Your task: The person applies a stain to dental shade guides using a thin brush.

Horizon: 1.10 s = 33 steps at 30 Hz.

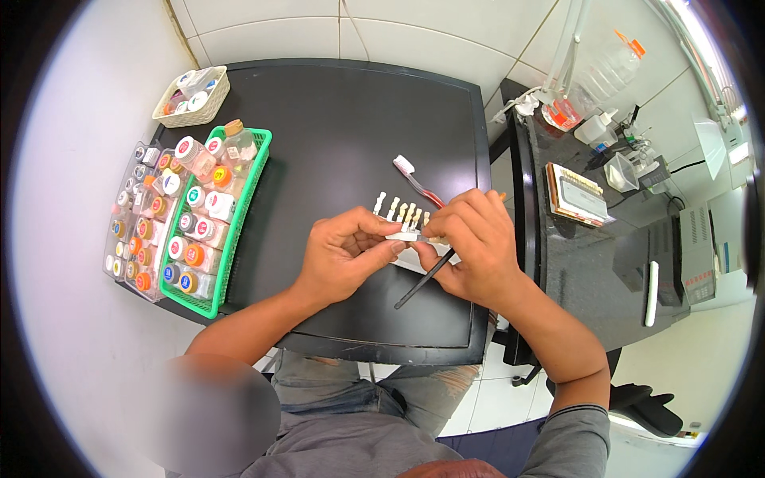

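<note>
Over the black table (pixel 335 143), both my hands hold a small white holder (pixel 404 237) with several tooth-shaped pieces (pixel 402 213) standing on it in a row. My left hand (pixel 344 248) pinches its left end between thumb and fingers. At the right end, the closed fingers of my right hand (pixel 476 247) grip the holder and also a slim black stick (pixel 426 284), which slants down to the left. Part of the holder is hidden by my right fingers. Just beyond them lies a red and white toothbrush (pixel 406 169), its handle partly covered by that hand.
On the left stand a green basket (pixel 245 199) of small capped jars, a clear container (pixel 119 215) of more jars and a cream basket (pixel 211 110). A dark side counter on the right bears a large plastic bottle (pixel 602 76), a white squeeze bottle (pixel 594 130) and a tooth-sample case (pixel 575 193).
</note>
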Each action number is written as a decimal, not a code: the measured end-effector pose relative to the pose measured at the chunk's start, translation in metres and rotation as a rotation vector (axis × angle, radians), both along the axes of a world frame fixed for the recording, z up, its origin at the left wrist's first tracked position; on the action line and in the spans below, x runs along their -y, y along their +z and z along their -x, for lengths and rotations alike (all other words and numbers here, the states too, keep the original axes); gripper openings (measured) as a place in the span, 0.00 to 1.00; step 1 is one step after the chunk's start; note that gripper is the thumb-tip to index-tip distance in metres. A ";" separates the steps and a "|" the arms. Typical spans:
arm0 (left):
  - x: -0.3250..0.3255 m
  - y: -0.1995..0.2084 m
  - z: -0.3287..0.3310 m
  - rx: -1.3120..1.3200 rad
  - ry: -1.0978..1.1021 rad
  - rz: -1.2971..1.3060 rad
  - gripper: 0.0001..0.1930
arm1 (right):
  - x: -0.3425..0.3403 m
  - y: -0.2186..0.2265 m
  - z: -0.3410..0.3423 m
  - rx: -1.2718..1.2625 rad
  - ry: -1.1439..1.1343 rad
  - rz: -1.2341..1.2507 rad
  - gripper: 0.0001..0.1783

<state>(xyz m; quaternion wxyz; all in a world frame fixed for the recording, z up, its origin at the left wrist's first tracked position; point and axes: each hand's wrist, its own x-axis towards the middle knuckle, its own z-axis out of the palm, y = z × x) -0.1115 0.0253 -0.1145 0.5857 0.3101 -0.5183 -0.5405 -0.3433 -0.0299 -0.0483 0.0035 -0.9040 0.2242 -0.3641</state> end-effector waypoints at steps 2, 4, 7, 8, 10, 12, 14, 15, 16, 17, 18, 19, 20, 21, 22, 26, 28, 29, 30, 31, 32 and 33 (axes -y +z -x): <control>0.000 0.001 0.000 -0.013 -0.007 0.033 0.09 | -0.001 -0.002 0.000 0.008 -0.002 0.001 0.17; 0.002 0.001 0.002 -0.027 -0.013 0.055 0.09 | 0.000 -0.002 0.002 0.020 -0.005 0.006 0.17; 0.000 -0.003 0.003 -0.034 0.003 0.051 0.10 | 0.005 0.007 0.004 -0.002 -0.011 -0.011 0.16; 0.003 -0.003 0.005 -0.032 0.013 0.056 0.10 | 0.006 0.005 0.005 0.007 0.007 -0.034 0.16; 0.005 -0.004 0.006 0.021 0.052 0.081 0.09 | 0.009 0.000 0.007 0.027 0.043 -0.079 0.15; 0.005 -0.006 0.003 0.118 0.110 0.128 0.09 | 0.015 0.007 0.014 0.041 0.070 -0.208 0.15; 0.007 -0.005 0.002 0.155 0.129 0.124 0.09 | 0.024 0.003 0.024 0.074 0.101 -0.340 0.16; 0.009 -0.005 0.002 0.170 0.139 0.124 0.09 | 0.028 -0.003 0.026 0.124 0.142 -0.394 0.18; 0.010 -0.006 0.002 0.211 0.140 0.125 0.10 | 0.029 -0.006 0.027 0.129 0.137 -0.427 0.18; 0.010 -0.007 0.000 0.252 0.145 0.124 0.12 | 0.030 -0.008 0.027 0.135 0.136 -0.461 0.18; 0.011 -0.007 -0.001 0.293 0.150 0.124 0.14 | 0.031 -0.009 0.027 0.140 0.136 -0.495 0.18; 0.012 -0.005 -0.004 0.429 0.192 0.154 0.18 | 0.033 -0.008 0.029 0.118 0.105 -0.488 0.19; 0.014 0.007 -0.005 0.562 0.229 0.184 0.23 | 0.039 -0.007 0.034 0.094 0.069 -0.482 0.19; 0.015 0.015 -0.005 0.696 0.267 0.214 0.28 | 0.044 -0.005 0.040 0.070 0.034 -0.476 0.19; 0.016 0.017 -0.007 0.779 0.312 0.216 0.32 | 0.049 -0.005 0.045 0.045 0.009 -0.474 0.19; 0.015 0.022 -0.016 1.083 0.397 0.165 0.41 | 0.061 -0.008 0.056 -0.060 -0.052 -0.479 0.19; 0.015 0.020 -0.018 1.169 0.362 0.130 0.41 | 0.062 -0.011 0.057 -0.120 -0.066 -0.460 0.19; 0.015 0.018 -0.020 1.190 0.335 0.123 0.41 | 0.062 -0.012 0.057 -0.135 -0.064 -0.448 0.19; 0.015 0.017 -0.020 1.211 0.309 0.116 0.40 | 0.063 -0.012 0.057 -0.150 -0.063 -0.436 0.19; 0.015 0.014 -0.020 1.216 0.292 0.125 0.39 | 0.063 -0.013 0.057 -0.165 -0.061 -0.424 0.19; 0.014 0.011 -0.019 1.223 0.276 0.134 0.38 | 0.063 -0.014 0.057 -0.171 -0.055 -0.413 0.19; 0.014 0.008 -0.018 1.230 0.260 0.143 0.38 | 0.063 -0.014 0.057 -0.178 -0.049 -0.402 0.20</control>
